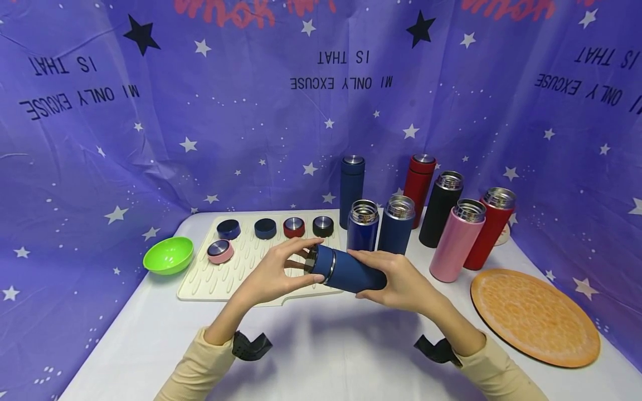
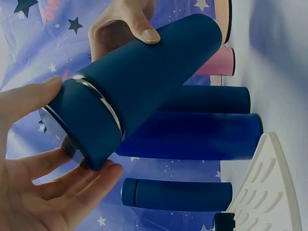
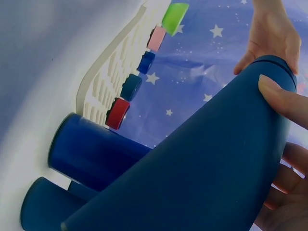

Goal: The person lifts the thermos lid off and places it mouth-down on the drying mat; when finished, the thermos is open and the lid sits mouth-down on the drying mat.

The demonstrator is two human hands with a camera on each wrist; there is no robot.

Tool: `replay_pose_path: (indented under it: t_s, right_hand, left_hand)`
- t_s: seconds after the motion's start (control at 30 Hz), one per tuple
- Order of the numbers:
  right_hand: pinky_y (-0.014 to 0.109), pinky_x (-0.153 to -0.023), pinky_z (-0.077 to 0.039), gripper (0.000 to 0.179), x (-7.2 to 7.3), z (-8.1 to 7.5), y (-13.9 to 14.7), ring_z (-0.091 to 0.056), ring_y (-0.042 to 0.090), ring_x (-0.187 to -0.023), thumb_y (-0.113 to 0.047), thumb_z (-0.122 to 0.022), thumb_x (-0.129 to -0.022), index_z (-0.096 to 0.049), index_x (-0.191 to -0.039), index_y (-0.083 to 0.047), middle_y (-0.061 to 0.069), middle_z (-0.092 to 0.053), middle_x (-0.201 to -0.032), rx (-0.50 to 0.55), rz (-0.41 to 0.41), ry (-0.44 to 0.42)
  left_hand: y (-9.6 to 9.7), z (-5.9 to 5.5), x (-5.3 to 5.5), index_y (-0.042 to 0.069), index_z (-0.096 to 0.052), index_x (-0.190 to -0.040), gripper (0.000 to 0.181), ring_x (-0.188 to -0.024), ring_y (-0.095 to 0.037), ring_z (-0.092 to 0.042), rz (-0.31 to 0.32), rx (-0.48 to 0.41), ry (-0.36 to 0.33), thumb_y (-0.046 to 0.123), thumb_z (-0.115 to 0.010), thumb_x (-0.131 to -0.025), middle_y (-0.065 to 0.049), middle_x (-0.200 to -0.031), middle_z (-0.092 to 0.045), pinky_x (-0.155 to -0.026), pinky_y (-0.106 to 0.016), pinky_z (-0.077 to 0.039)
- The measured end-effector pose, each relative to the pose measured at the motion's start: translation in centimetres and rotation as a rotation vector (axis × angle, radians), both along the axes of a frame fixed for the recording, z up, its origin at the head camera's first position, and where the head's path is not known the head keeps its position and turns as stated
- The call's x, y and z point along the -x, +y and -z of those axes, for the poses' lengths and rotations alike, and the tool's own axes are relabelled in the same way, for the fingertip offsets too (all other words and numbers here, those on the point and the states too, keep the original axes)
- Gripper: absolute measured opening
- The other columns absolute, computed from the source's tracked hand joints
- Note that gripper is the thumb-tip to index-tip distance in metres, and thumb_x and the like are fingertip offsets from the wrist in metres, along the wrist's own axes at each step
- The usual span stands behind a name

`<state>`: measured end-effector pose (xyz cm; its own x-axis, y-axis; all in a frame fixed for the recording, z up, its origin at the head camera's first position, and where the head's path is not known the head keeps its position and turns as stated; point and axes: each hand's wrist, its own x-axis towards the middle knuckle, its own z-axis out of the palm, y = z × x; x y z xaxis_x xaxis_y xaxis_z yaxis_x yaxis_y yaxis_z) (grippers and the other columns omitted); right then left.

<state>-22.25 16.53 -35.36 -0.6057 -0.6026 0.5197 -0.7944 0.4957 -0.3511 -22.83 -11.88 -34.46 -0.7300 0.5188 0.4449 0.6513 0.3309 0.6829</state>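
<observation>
A dark blue vacuum flask (image 1: 357, 271) is held tilted above the table, its lid end towards the left. My left hand (image 1: 278, 268) holds the flask's lid (image 2: 89, 120) between thumb and fingertips. The lid sits on the flask, with a silver ring (image 2: 107, 103) showing at the joint. My right hand (image 1: 401, 278) grips the body near its base; in the right wrist view the thumb (image 3: 284, 101) lies along one side. Behind the held flask stand an uncapped glossy blue flask (image 1: 362, 231) and an uncapped matte blue flask (image 1: 396, 231).
A cream drying mat (image 1: 200, 287) bears several loose lids, among them a pink lid (image 1: 220, 252). A green bowl (image 1: 168, 255) sits left. Capped blue (image 1: 353, 189) and red (image 1: 418, 189) flasks stand behind; uncapped black (image 1: 440, 214), pink (image 1: 457, 245) and red (image 1: 490, 234) ones stand right, near a round orange mat (image 1: 536, 317).
</observation>
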Motion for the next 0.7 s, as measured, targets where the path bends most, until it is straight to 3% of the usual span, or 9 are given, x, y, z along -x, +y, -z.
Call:
replay_pose_path:
  t_s: [0.17,0.37,0.5,0.6,0.7]
  right_hand:
    - [0.039,-0.086,-0.055,0.079,0.3,0.0,0.2,-0.063,0.015,-0.104,-0.027,-0.091,-0.065,-0.057,-0.136,-0.021,-0.001,-0.064,-0.124,0.012,-0.022,-0.046]
    - [0.035,-0.082,-0.056,0.076,0.7,-0.3,0.9,-0.064,0.011,-0.098,-0.038,-0.088,-0.068,-0.057,-0.136,-0.024,-0.003,-0.066,-0.119,0.001,-0.043,-0.127]
    - [0.034,-0.081,-0.056,0.075,0.8,-0.4,1.1,-0.064,0.010,-0.098,-0.040,-0.087,-0.069,-0.057,-0.136,-0.023,-0.004,-0.066,-0.118,-0.015,-0.056,-0.143]
    - [0.035,-0.080,-0.056,0.075,0.7,-0.3,0.9,-0.064,0.011,-0.097,-0.038,-0.087,-0.070,-0.056,-0.137,-0.024,-0.003,-0.066,-0.118,-0.026,-0.047,-0.138]
    - [0.036,-0.082,-0.055,0.076,0.4,-0.1,0.6,-0.063,0.013,-0.099,-0.033,-0.088,-0.070,-0.055,-0.137,-0.024,-0.002,-0.065,-0.121,-0.032,-0.034,-0.117]
  left_hand:
    - [0.0,0.2,0.3,0.018,-0.049,-0.140,0.068,-0.112,-0.017,-0.059,0.070,-0.015,0.019,0.026,-0.081,-0.080,0.001,-0.136,-0.053,-0.085,-0.029,-0.055]
    - [0.2,0.3,0.6,0.008,-0.052,-0.137,0.072,-0.122,-0.022,-0.052,0.211,-0.049,0.195,0.009,-0.085,-0.073,-0.007,-0.137,-0.052,-0.089,-0.034,-0.054]
    - [0.5,-0.5,-0.1,0.001,-0.058,-0.128,0.066,-0.123,-0.028,-0.051,0.240,-0.058,0.284,-0.001,-0.086,-0.068,-0.014,-0.133,-0.053,-0.092,-0.039,-0.053]
    - [0.7,-1.3,-0.8,-0.004,-0.058,-0.125,0.064,-0.120,-0.031,-0.053,0.230,-0.072,0.253,-0.004,-0.085,-0.067,-0.017,-0.129,-0.056,-0.086,-0.040,-0.056]
    - [0.5,-1.2,-0.8,-0.005,-0.056,-0.126,0.065,-0.113,-0.030,-0.058,0.206,-0.091,0.158,-0.003,-0.085,-0.068,-0.018,-0.126,-0.057,-0.076,-0.039,-0.059]
